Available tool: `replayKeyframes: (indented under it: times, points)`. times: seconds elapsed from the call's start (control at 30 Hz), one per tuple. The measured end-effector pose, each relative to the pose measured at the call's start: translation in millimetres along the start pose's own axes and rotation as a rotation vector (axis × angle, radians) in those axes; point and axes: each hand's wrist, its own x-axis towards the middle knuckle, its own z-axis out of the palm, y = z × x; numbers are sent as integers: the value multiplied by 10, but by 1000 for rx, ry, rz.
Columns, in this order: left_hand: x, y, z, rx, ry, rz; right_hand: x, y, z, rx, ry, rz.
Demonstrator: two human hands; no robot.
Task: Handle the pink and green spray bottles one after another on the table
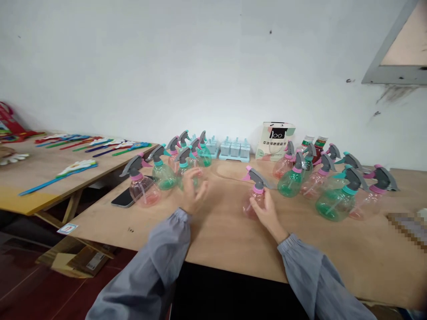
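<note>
My right hand is wrapped round the body of a clear pink spray bottle with a grey trigger head and pink collar. The bottle stands nearly upright at the middle of the table, its nozzle toward the left. My left hand is raised over the table with its fingers apart and curled, holding nothing. Just behind it are a green spray bottle and others partly hidden by the hand. Nearer the left edge stand another pink spray bottle and a green one.
Several pink and green spray bottles stand at the right. Pale blue ice-pop moulds and a printed paper bag are by the wall. A phone lies at the left. Flower-topped sticks lie on the side table.
</note>
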Motion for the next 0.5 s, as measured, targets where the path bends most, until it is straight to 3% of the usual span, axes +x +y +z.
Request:
replayKeyframes:
  times: [0.07, 0.13, 0.2, 0.3, 0.37, 0.4, 0.5]
  points:
    - [-69, 299, 192, -110, -277, 37, -47, -48, 34, 15, -155, -67]
    - [-104, 562, 396, -206, -423, -37, -87, -108, 56, 6, -299, -136]
    - [-107, 739, 565, -265, -477, -154, -103, -160, 49, -24, -385, -189]
    - [-92, 804, 707, -330, -409, -298, -59, -186, -57, -103, -416, -248]
    - [-87, 752, 733, -391, -356, -357, 25, -166, -211, -146, -332, -269]
    - [-82, 715, 733, -421, -337, -380, 81, -144, -311, -160, -221, -256]
    - [-41, 615, 696, -498, -286, -424, 287, 0, -645, -216, 299, -143]
